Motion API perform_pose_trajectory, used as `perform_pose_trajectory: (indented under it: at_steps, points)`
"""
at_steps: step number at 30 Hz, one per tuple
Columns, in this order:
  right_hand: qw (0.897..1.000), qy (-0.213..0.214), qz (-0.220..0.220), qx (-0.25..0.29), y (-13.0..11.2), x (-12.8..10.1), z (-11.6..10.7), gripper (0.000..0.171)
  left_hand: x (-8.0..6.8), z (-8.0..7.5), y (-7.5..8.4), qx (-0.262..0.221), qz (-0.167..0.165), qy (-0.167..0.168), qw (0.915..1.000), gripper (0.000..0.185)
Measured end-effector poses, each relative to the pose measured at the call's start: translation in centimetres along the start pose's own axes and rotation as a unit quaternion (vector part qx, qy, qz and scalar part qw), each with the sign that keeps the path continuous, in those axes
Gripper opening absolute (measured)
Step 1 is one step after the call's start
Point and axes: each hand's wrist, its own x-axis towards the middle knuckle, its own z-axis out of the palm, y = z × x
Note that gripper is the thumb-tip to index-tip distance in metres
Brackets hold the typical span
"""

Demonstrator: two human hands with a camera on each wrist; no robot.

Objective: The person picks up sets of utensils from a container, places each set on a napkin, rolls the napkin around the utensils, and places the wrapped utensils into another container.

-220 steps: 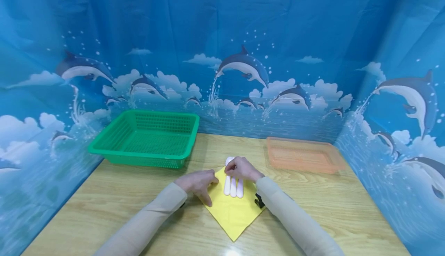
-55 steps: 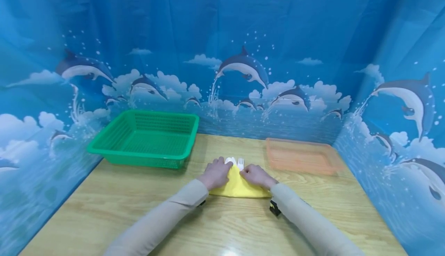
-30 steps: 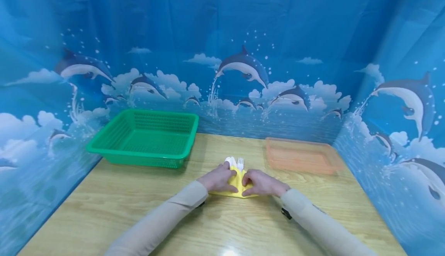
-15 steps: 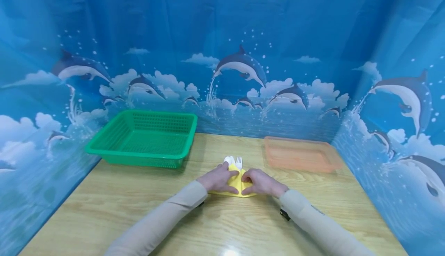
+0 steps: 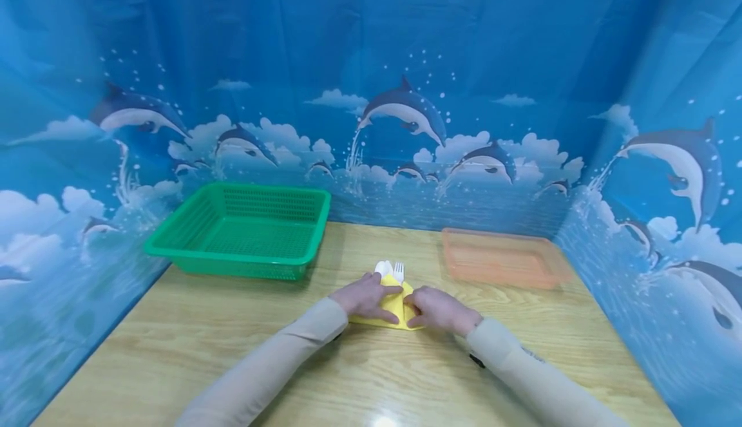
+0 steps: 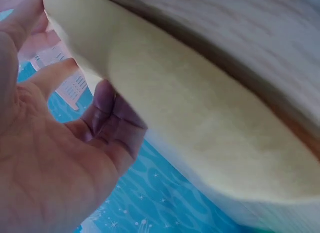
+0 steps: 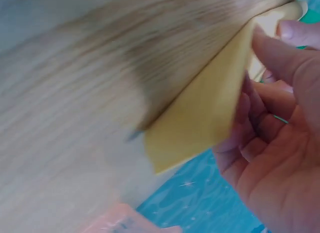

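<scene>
Hands meet over a yellow napkin at the middle of the wooden bench: the left hand lies on its left side with fingers fairly straight, and the right hand pinches its right flap. White plastic cutlery pokes out of the napkin's far end, between a green basket and an orange tray.

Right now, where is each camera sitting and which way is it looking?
Head: up on the person's head, looking down at the table; both sleeves, left hand and right hand show.
Left wrist: beside the left hand, facing the yellow napkin.
Right wrist: beside the right hand, facing a lifted napkin flap.
All three share the napkin.
</scene>
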Motion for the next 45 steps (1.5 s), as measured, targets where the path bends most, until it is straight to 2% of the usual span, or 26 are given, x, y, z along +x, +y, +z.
perform_pose_trajectory:
  at_steps: [10,16,19,24,27,32,37,41,45]
  points:
    - [0.999,-0.036,0.011,0.009,-0.9,-0.2,-0.5,0.01,0.0,0.1,-0.2,0.012,-0.03,-0.029,0.9991,0.076]
    - [0.998,-0.044,-0.014,0.047,-0.5,-0.4,-0.5,0.01,-0.1,-0.1,0.0,0.008,-0.014,-0.029,0.9994,0.075]
    - [0.996,-0.044,-0.007,0.075,-0.3,-0.5,-0.4,0.008,-0.1,-0.2,0.0,-0.006,-0.008,-0.04,0.9992,0.075]
    - [0.994,-0.046,0.025,0.098,-0.1,-0.6,-0.2,0.047,-0.2,-0.3,0.0,-0.018,-0.01,-0.047,0.9987,0.075]
    - [0.993,-0.038,0.033,0.105,-0.1,-0.6,0.1,0.057,-0.4,-0.2,0.0,-0.018,-0.009,-0.045,0.9988,0.076]
    - [0.995,-0.02,0.005,0.094,0.0,-0.7,0.6,0.048,-0.5,0.1,-0.1,-0.011,-0.007,-0.042,0.999,0.079]
    - [0.998,-0.004,-0.032,0.048,0.0,-0.8,0.9,0.035,-0.5,0.2,0.1,-0.005,-0.013,-0.037,0.9992,0.079]
    - [0.999,0.013,-0.03,0.024,-0.1,-0.7,1.2,0.026,-0.5,0.2,0.1,-0.001,-0.016,-0.038,0.9991,0.079]
    - [1.0,0.024,-0.012,0.008,-0.5,-0.6,1.5,0.028,-0.4,0.3,0.1,-0.002,-0.018,-0.038,0.9991,0.08]
